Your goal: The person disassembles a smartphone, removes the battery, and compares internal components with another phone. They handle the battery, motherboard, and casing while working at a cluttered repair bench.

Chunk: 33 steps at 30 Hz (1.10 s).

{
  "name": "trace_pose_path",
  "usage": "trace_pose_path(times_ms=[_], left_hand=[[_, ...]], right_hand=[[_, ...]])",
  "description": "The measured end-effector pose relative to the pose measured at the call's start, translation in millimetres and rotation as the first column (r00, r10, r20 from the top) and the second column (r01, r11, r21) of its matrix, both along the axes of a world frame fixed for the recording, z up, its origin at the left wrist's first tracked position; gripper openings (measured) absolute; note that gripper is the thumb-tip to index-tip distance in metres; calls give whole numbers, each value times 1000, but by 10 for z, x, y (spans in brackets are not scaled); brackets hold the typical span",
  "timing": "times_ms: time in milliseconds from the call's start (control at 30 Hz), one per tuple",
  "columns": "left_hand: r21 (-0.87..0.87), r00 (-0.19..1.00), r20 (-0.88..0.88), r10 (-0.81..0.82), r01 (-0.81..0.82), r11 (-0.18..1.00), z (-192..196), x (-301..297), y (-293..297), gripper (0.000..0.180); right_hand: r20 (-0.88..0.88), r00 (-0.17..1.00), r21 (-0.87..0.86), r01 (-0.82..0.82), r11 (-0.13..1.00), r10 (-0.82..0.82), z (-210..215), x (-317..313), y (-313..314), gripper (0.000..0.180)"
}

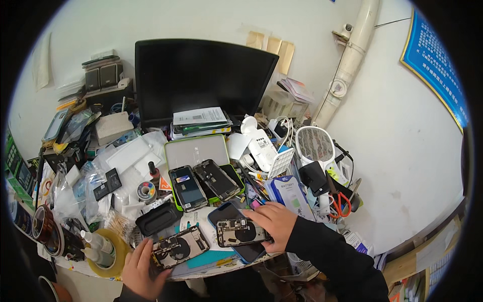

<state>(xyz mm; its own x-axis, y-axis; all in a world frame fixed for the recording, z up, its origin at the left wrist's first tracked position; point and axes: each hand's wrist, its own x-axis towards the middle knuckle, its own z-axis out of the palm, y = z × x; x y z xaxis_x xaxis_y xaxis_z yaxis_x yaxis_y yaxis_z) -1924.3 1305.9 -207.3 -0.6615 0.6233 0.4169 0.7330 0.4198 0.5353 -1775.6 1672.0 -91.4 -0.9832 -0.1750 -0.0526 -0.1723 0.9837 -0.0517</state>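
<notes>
My left hand (139, 269) holds the near end of an opened phone housing (180, 246) with bare circuitry, lying at the desk's front edge. My right hand (274, 224) rests on a second opened phone housing (240, 232), fingers over its right end. That housing lies on top of a blue phone (229, 214). Just behind, two more phones (187, 187) (217, 179) lie side by side on a green-rimmed tray (197, 149).
A dark monitor (201, 80) stands at the back. Clutter surrounds the work spot: a black oblong case (158, 217), tape rolls (114, 251), squeeze bottles (95, 241), a solder spool (147, 191), orange-handled scissors (341, 204), a racket-shaped swatter (314, 145), a battery box (292, 194), bags of parts at left.
</notes>
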Motion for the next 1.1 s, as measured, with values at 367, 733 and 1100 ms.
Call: trace_pose_path(times_ms=[367,733,1100], left_hand=[[699,-216,447,-868,-522,489,-59,1357,471,50],[632,-127,474,-871,-640,437,199,1435,228,52],[562,-140,387,-912,-748,353,178,1479,123,48]], right_hand=[[-16,979,-408,177,896,-201,141,298,-388,112],[-360,933,-476,-170,863,-14,48,507,-1318,71],[80,959,-788,228,571,-271,118,641,-1393,97]])
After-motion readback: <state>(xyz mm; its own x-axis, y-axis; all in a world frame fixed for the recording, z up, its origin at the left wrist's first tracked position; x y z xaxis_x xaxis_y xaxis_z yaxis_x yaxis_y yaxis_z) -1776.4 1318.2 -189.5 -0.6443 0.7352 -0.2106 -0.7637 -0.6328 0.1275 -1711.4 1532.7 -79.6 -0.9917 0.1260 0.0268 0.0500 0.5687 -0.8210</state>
